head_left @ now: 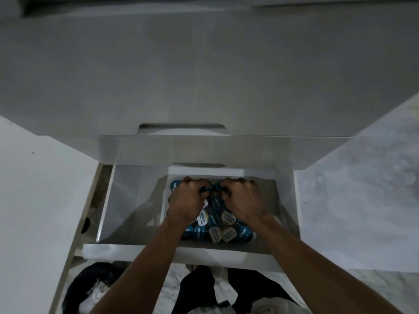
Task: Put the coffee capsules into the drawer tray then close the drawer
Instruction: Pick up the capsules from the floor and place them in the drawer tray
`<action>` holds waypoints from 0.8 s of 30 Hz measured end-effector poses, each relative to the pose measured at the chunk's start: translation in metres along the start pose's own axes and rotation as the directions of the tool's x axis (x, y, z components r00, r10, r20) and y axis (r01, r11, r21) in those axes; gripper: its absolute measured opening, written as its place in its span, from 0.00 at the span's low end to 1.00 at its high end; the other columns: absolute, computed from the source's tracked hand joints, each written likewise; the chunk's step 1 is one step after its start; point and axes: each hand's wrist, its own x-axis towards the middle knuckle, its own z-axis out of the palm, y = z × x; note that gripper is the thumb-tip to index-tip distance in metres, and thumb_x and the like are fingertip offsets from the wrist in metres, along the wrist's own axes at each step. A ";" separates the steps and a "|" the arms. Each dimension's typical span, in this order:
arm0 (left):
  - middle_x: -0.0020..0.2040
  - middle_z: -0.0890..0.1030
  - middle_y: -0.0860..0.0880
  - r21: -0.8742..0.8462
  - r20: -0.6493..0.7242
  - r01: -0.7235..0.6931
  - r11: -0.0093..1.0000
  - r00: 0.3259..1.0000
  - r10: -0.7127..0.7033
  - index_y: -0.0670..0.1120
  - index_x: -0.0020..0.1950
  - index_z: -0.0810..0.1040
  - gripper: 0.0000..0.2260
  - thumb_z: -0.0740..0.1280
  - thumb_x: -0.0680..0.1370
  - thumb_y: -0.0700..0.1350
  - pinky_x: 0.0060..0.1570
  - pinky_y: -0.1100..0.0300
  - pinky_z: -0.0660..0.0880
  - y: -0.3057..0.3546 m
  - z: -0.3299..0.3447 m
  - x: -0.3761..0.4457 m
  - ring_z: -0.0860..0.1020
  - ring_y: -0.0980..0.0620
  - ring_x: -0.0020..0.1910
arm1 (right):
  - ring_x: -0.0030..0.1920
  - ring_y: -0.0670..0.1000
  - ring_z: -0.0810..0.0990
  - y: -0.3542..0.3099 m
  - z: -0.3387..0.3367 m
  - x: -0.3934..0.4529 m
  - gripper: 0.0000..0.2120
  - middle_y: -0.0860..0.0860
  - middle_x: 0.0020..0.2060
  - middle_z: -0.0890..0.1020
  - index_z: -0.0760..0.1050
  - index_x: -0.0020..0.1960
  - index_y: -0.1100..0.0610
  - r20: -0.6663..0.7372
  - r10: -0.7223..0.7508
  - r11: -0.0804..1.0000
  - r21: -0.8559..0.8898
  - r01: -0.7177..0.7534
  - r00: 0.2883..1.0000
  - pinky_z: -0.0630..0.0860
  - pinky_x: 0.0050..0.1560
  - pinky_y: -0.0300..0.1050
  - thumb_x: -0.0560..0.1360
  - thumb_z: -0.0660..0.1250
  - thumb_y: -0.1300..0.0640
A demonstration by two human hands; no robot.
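An open white drawer (108, 200) holds a clear tray (275, 200) on its right side. Several blue and cream coffee capsules (217, 230) lie heaped in that tray. Both my hands reach down into it at its far end. My left hand (187, 199) has its fingers curled round a blue capsule (175, 185). My right hand (243, 198) has its fingers curled into the pile and grips blue capsules as well. My hands hide the capsules under them.
A closed white drawer front with a cut-out handle (181, 128) stands above the open drawer. The drawer's left half (133, 205) holds nothing. White surfaces flank the cabinet. Dark clothing (95, 286) lies on the marbled floor (362, 189) below.
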 end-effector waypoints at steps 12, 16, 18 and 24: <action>0.46 0.85 0.47 0.035 -0.065 -0.140 0.990 0.988 0.142 0.47 0.48 0.86 0.06 0.72 0.72 0.42 0.48 0.50 0.76 -0.008 0.001 0.000 0.76 0.44 0.50 | 0.47 0.52 0.81 0.004 -0.001 -0.002 0.07 0.51 0.43 0.85 0.81 0.49 0.50 0.025 -0.018 1.000 -0.004 0.018 1.000 0.76 0.54 0.50 0.74 0.66 0.54; 0.46 0.85 0.48 0.055 -0.064 -0.148 0.987 0.986 0.151 0.48 0.49 0.86 0.06 0.72 0.74 0.45 0.49 0.50 0.74 -0.010 0.002 -0.001 0.75 0.45 0.49 | 0.48 0.53 0.81 0.005 -0.002 -0.001 0.08 0.52 0.45 0.85 0.80 0.52 0.51 0.036 -0.022 1.000 0.000 0.022 0.999 0.76 0.54 0.49 0.75 0.66 0.54; 0.46 0.84 0.48 0.038 -0.068 -0.121 0.992 0.990 0.124 0.48 0.48 0.86 0.06 0.73 0.73 0.45 0.50 0.49 0.74 -0.011 0.004 -0.001 0.75 0.45 0.50 | 0.49 0.53 0.81 0.005 -0.002 0.000 0.09 0.52 0.46 0.85 0.80 0.53 0.51 0.032 -0.023 1.000 0.003 0.023 0.999 0.76 0.55 0.50 0.75 0.66 0.54; 0.46 0.85 0.49 0.049 -0.064 -0.118 0.992 0.991 0.121 0.48 0.48 0.85 0.06 0.72 0.73 0.45 0.51 0.50 0.75 -0.012 0.005 0.000 0.77 0.46 0.48 | 0.51 0.54 0.80 0.005 -0.002 0.001 0.09 0.52 0.47 0.85 0.80 0.55 0.50 0.060 -0.012 1.000 -0.002 0.012 0.998 0.74 0.56 0.50 0.75 0.66 0.55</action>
